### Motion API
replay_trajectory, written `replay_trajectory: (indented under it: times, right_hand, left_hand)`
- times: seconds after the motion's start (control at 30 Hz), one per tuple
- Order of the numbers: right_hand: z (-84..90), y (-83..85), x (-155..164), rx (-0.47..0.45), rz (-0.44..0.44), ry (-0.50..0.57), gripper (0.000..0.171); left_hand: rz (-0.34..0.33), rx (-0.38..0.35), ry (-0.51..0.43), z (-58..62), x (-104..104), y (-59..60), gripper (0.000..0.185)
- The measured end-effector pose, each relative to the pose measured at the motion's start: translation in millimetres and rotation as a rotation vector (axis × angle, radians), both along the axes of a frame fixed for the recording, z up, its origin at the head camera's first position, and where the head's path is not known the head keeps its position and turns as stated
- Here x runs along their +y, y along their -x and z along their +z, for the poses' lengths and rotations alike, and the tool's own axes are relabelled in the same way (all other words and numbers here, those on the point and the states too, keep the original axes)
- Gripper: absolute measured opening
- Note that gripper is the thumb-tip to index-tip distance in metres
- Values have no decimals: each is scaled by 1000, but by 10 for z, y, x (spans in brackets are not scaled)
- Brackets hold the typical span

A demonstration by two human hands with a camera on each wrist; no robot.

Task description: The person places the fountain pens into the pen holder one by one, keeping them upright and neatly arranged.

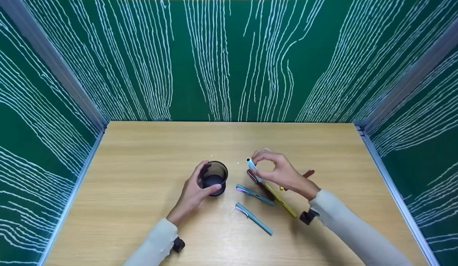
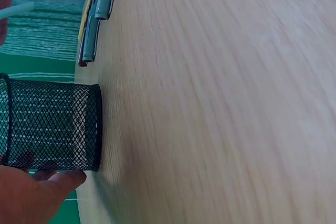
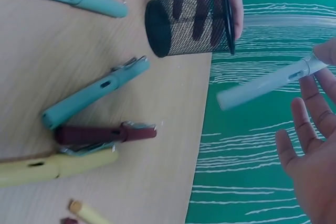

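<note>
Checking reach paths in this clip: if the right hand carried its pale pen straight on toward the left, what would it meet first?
Probably the mesh cup, which the left hand grips. The right hand pinches the pen just right of the cup; height is unclear, so it could pass above the rim.

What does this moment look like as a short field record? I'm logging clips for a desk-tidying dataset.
left hand: grips the mesh pen cup
right hand: pinches a pale blue pen, lifted off the table
on table: two teal pens, a maroon pen, a yellow pen
cup: upright
</note>
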State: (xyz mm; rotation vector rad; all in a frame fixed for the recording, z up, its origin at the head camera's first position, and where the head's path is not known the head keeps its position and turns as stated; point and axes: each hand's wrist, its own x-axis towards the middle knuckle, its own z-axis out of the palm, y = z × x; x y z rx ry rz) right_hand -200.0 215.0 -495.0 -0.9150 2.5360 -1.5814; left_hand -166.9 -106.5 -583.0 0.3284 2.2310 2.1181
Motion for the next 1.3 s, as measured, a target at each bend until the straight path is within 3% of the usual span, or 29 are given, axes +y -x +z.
replay_trajectory:
  times: [0.3,0.87,1.07,1.3]
  right_hand:
    - [45,42,-167,-23,-56,81,17]
    - [71,130,-517,-21,-46,229,11]
    - [-26,143,-669,-36,-68,195,12]
    - [-286,108,-783,-90,-91,194,13]
  left_hand:
    - [-8,-13,-8,-17,-11,-6,90]
    - [2,-13,39,-8,-4,1,92]
    - [-1,-8,39,-10,-12,11,92]
    - [7,-10,40,-30,-15,12,92]
